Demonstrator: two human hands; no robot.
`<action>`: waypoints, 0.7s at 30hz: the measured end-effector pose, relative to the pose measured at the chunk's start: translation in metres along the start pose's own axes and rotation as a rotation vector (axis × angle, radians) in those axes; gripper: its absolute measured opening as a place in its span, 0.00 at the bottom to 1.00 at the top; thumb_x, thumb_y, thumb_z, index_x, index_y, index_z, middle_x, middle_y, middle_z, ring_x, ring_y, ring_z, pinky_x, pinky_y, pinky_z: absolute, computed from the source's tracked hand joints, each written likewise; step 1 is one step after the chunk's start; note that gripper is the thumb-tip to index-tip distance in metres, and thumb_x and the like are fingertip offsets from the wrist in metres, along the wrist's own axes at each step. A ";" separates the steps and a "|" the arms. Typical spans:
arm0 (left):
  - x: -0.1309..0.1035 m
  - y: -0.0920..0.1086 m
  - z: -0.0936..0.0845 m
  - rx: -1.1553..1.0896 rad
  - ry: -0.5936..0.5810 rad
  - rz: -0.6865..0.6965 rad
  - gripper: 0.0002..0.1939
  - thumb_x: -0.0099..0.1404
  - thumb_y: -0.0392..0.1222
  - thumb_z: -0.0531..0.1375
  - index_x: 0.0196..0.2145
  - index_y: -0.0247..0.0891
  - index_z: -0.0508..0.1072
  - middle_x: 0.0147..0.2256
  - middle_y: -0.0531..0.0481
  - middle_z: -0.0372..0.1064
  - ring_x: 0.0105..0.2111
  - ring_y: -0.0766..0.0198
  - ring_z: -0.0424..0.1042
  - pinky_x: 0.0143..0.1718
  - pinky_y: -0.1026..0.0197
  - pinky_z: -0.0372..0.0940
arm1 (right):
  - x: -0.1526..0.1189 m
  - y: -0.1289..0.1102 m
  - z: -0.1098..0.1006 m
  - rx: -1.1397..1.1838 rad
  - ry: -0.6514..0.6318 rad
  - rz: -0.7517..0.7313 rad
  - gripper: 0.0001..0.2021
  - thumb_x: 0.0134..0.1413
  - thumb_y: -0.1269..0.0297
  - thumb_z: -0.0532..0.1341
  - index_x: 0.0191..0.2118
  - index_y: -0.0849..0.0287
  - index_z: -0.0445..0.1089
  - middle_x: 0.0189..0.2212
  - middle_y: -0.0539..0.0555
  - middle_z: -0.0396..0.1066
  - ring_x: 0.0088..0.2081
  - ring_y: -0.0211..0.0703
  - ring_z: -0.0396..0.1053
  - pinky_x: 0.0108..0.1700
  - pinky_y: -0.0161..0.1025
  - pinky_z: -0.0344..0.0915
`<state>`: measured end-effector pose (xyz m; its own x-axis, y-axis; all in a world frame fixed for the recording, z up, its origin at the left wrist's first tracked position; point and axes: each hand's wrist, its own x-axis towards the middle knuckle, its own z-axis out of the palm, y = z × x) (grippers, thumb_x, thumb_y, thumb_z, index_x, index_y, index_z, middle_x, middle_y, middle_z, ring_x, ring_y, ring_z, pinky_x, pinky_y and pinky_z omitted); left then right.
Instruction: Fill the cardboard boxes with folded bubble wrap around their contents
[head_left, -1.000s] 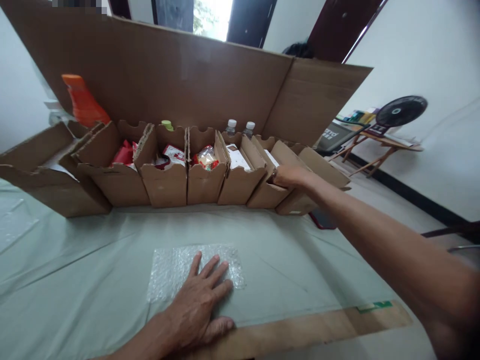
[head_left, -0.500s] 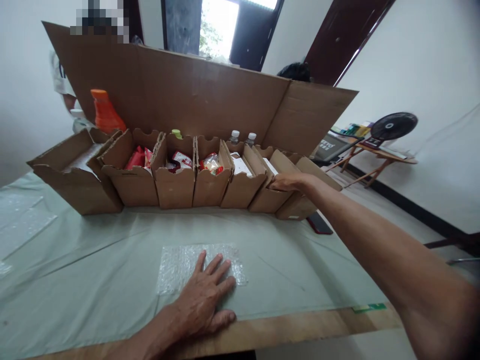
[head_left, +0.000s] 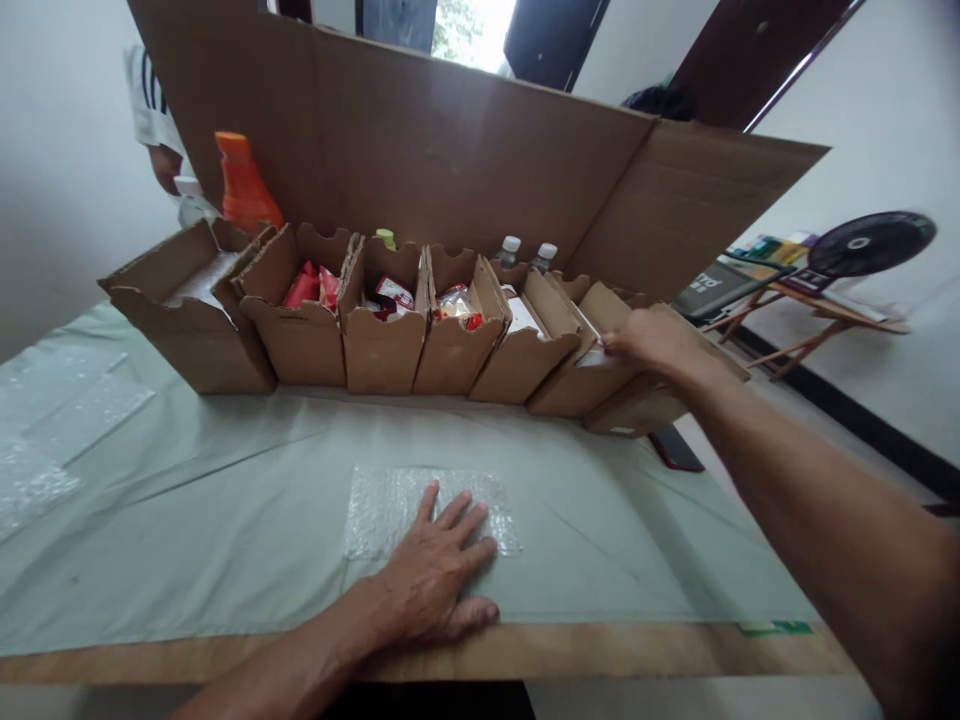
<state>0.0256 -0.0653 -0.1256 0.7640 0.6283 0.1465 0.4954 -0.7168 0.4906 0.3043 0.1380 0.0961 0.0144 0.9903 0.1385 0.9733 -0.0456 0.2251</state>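
Observation:
My left hand [head_left: 442,570] lies flat with spread fingers on a sheet of clear bubble wrap [head_left: 382,510] at the front of the table. My right hand [head_left: 645,340] reaches out to the right, over the front rim of a cardboard box [head_left: 566,388] near the right end of a row of several boxes. Its fingers are bent and pressed together at a whitish, partly see-through piece [head_left: 594,356] in that box. What that piece is cannot be made out, and the fingertips are partly hidden.
The other boxes hold red packets [head_left: 304,287], snack bags [head_left: 457,303] and white items [head_left: 521,312]. Behind them stand an orange bottle [head_left: 246,185] and a cardboard screen [head_left: 465,150]. More bubble wrap [head_left: 90,405] lies left; a phone-like dark slab [head_left: 675,448] lies right. A person's arm [head_left: 166,168] shows behind.
My view has tilted down and turned slightly left. The right hand has risen a little at the box, and a whitish piece now shows by its fingers. The left hand stays on the bubble wrap.

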 end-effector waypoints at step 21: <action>-0.022 -0.023 -0.010 0.061 0.433 -0.264 0.17 0.66 0.41 0.57 0.52 0.41 0.73 0.51 0.41 0.77 0.56 0.45 0.72 0.63 0.31 0.60 | -0.068 -0.052 -0.033 0.530 0.129 -0.277 0.15 0.63 0.58 0.57 0.45 0.53 0.81 0.43 0.55 0.82 0.45 0.51 0.78 0.52 0.46 0.72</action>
<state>-0.0065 -0.0597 -0.1319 0.3748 0.8488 0.3730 0.6815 -0.5250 0.5099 0.2448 0.0683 0.1064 -0.2507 0.9307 0.2665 0.9190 0.3153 -0.2366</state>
